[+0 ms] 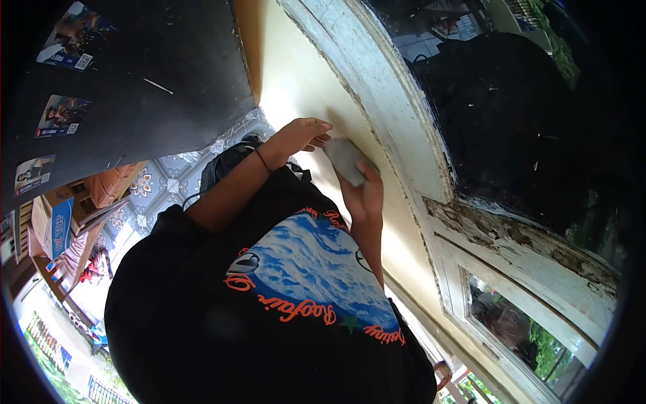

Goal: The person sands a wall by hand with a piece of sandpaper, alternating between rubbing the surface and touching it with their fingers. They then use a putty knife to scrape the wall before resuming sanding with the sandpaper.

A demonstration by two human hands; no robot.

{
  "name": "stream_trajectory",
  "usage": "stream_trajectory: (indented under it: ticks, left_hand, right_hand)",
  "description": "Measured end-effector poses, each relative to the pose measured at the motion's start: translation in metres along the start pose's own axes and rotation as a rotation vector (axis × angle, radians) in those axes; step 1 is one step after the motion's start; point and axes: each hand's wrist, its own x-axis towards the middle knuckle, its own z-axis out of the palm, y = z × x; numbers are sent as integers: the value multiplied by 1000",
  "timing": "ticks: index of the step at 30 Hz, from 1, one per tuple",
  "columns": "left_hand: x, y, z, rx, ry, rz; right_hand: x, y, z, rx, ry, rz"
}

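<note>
My right hand (367,195) is wrapped around a rough grey sandpaper-like pad (350,160), holding it up at the cream wall panel (336,101). Its thumb lies over the pad's lower right edge. Reaching in from the left, my left hand (301,138) has its fingers loosely bent and apart, their tips near the pad's upper left corner. A dark band circles that wrist. Below both arms spreads my black shirt (202,303), printed with blue and orange.
A whitish, chipped frame (377,81) borders the wall panel, with broken wood (498,232) at its lower part. Dark reflective glass (525,128) lies to the right. At left are a black board (168,60) with stickers, cardboard boxes (74,215) and patterned floor tiles (158,188).
</note>
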Motion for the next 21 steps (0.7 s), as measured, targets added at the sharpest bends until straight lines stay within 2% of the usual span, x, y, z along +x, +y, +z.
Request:
stream_trajectory:
  ticks: [3,6,10,11,14,16,18,21]
  left_hand:
    - [-7,1,-2,-101,69,60]
    - [2,-10,-8,-135,125,43]
    - [-4,-1,-9,-135,176,113]
    - [-4,3,-9,-137,197,123]
    - [-10,11,-14,-168,217,135]
    - [0,4,-12,-196,219,107]
    - [2,2,-9,-196,210,105]
    - [2,3,-4,-200,200,109]
  right_hand:
    - [-35,-18,-1,119,-72,-70]
    - [-15,-13,-1,110,-129,-48]
    - [0,6,15,38,52,-31]
    - [-4,2,5,109,-67,-24]
    - [-33,-16,7,156,-167,-62]
    - [-13,-10,7,173,-163,-75]
    - [5,3,14,146,-12,-48]
    - [-5,-6,9,218,-50,-21]
